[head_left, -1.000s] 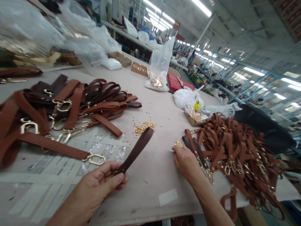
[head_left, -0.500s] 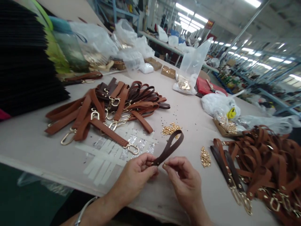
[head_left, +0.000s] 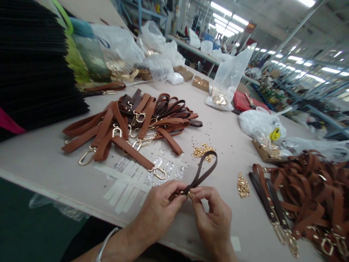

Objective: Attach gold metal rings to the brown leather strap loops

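Note:
A dark brown strap [head_left: 202, 174], bent into a loop, rises from between my two hands near the table's front edge. My left hand [head_left: 163, 205] pinches its lower end. The fingertips of my right hand [head_left: 211, 213] press together on the strap at the base of the loop, where a tiny gold piece shows faintly. Behind the loop lies a small pile of gold hardware [head_left: 204, 151], and to the right a second gold pile [head_left: 243, 186]. Tan and dark straps with gold rings [head_left: 136, 125] are heaped at the left.
More brown straps [head_left: 308, 189] are piled at the right beside an open cardboard box [head_left: 263, 151]. Plastic bags [head_left: 219, 96] stand further back. A black stack [head_left: 35, 69] fills the far left. Pale tape strips [head_left: 125, 193] lie on the table [head_left: 54, 163].
My right fingertips have moved left onto the strap, closing the small gap between my hands. The whole view has shifted slightly, with things appearing further right.

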Action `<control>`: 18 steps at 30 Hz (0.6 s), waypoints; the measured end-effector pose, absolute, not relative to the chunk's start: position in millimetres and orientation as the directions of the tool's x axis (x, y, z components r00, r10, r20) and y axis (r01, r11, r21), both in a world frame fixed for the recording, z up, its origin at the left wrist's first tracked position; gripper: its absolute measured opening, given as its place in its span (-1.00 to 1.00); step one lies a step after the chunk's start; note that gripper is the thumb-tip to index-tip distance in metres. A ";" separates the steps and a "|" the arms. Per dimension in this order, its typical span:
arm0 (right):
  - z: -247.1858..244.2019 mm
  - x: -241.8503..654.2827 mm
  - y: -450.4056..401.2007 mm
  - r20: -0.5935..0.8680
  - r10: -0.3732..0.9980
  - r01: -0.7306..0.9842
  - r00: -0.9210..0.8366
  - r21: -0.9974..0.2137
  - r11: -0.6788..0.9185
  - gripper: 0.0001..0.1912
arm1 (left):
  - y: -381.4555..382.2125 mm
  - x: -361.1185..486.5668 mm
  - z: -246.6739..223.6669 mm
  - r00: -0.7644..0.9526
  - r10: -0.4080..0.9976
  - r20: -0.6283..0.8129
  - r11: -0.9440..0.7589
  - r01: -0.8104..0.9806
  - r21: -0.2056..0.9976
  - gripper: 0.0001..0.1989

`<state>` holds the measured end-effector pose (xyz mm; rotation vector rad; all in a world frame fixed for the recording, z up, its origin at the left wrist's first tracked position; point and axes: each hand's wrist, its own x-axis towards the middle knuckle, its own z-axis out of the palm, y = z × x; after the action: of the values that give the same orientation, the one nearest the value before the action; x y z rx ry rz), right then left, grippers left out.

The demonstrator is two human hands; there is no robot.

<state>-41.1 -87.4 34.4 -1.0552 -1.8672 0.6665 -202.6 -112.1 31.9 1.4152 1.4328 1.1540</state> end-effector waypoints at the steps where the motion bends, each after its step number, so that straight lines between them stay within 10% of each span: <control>1: 32.9 -41.9 -89.0 0.387 0.894 0.379 -0.224 -0.811 0.446 -0.85 | -112.4 -202.4 32.1 -0.050 0.995 0.082 -0.064 0.282 0.957 -0.77; 10: 33.6 -43.3 -90.8 -0.037 0.999 -0.046 -0.014 -0.998 -0.037 -0.67 | -109.1 -188.7 17.6 0.052 0.973 0.223 -0.225 0.384 0.895 -0.80; 14: 30.2 6.2 -84.7 0.018 0.992 0.098 0.127 -0.995 0.005 -0.57 | -103.8 -195.5 36.0 0.228 0.953 0.202 -0.289 0.471 0.833 -0.82; 18: 13.9 115.2 -56.4 0.101 0.956 0.399 0.277 -0.917 -0.019 -0.45 | -77.1 -249.5 57.1 0.022 0.960 0.279 -0.210 0.716 0.665 -0.80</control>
<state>115.2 -56.4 13.9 -1.5915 -1.2813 0.7314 -249.5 -77.1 57.1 1.9675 1.7139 0.9980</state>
